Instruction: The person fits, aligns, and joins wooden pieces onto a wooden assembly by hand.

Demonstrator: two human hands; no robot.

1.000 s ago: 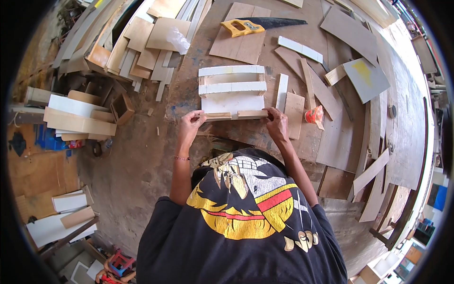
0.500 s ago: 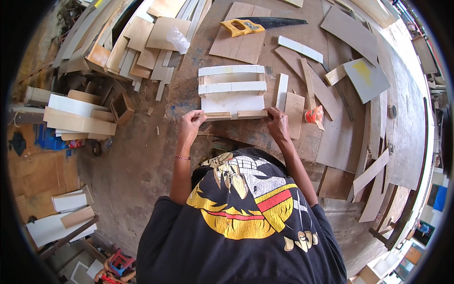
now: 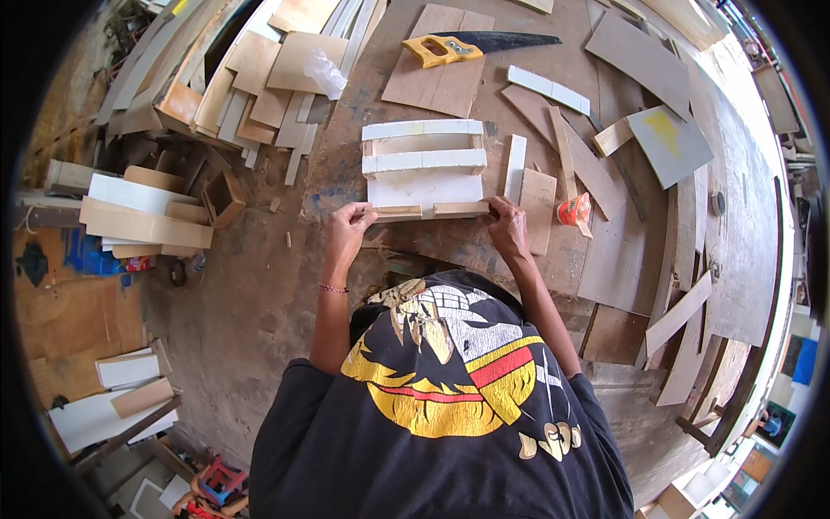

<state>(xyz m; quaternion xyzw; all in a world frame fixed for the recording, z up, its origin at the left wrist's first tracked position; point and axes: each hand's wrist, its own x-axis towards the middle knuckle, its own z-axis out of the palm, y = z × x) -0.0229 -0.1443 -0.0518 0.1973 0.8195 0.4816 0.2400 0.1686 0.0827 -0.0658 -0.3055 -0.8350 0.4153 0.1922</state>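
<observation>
Between both hands: small white-painted wooden frame with pale unpainted front strips (image 3: 424, 169), flat on worn brown workbench (image 3: 450, 246). Left hand (image 3: 348, 227) pinched on front strip's left end; right hand (image 3: 507, 222) clamped over right end. Beyond frame: yellow-handled handsaw (image 3: 471, 43) on plywood board. Right of right hand: orange container (image 3: 575, 210). Compared with earlier views: practically unchanged, grips steady, suggesting strip being held in alignment.

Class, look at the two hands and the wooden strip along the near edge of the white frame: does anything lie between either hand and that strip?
Nothing visible does. The left hand and right hand each grip an end of the wooden strip, which lies against the white frame.
</observation>
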